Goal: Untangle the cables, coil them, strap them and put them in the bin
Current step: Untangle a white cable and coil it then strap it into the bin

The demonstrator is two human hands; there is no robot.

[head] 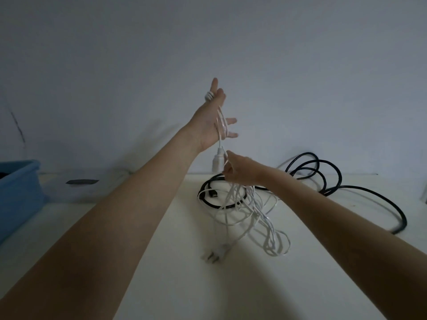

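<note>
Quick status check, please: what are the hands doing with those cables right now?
Left hand raised, white cable looped over its fingers. Right hand pinching the strands below. White cable overlaps black cable on table. Blue bin waits far left.

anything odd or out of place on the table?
Nothing damaged or spilled. The white cable is a tangled heap lying over the black cable, whose loose loops sprawl to the table's right side.
</note>
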